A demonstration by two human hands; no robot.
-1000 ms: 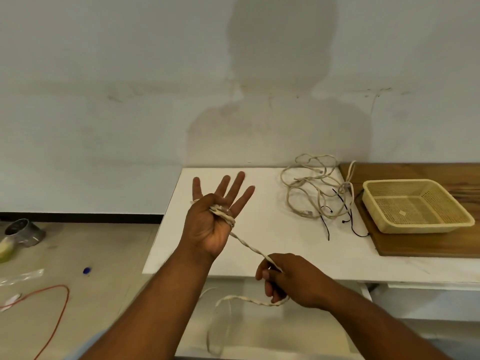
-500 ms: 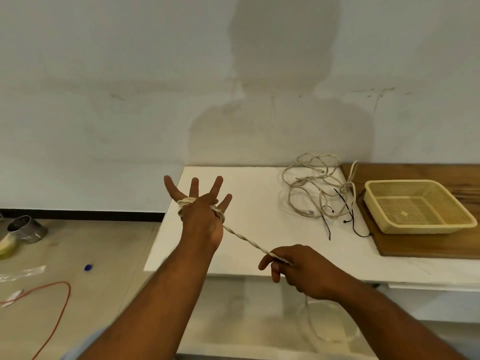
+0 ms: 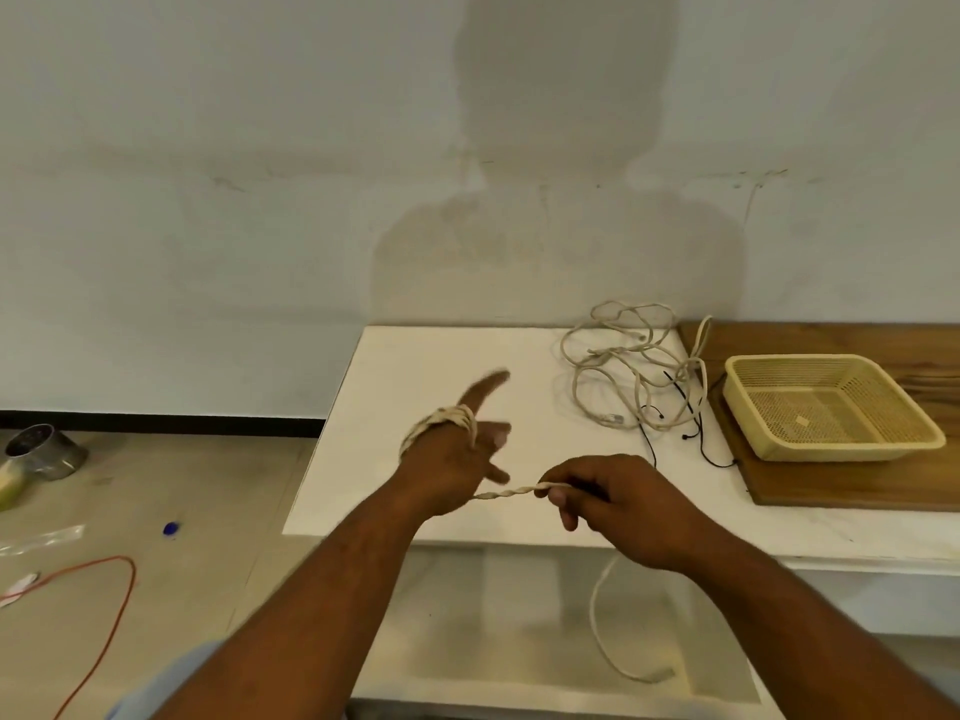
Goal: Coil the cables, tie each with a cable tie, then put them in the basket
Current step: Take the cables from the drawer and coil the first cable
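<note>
A beige twisted cable (image 3: 506,493) is wound in several turns around my left hand (image 3: 452,459), near the knuckles, with the fingers spread and blurred. A short taut stretch runs from that hand to my right hand (image 3: 618,504), which pinches it between thumb and fingers. The cable's free end hangs below the right hand past the table edge. A loose tangle of beige cables (image 3: 636,371) lies at the back of the white table (image 3: 395,397), with thin black cable ties (image 3: 691,423) beside it. An empty yellow plastic basket (image 3: 779,374) stands at the right.
The basket rests on a wooden board (image 3: 841,485) at the table's right end. On the floor to the left lie an orange cable (image 3: 111,610), a metal can (image 3: 44,452), a clear plastic bag (image 3: 41,537) and a small blue object (image 3: 170,528). A wall stands behind the table.
My left hand has turned over and moved right, taking more cable around it. My right hand has come up and closer to the left, so the stretch between them is shorter.
</note>
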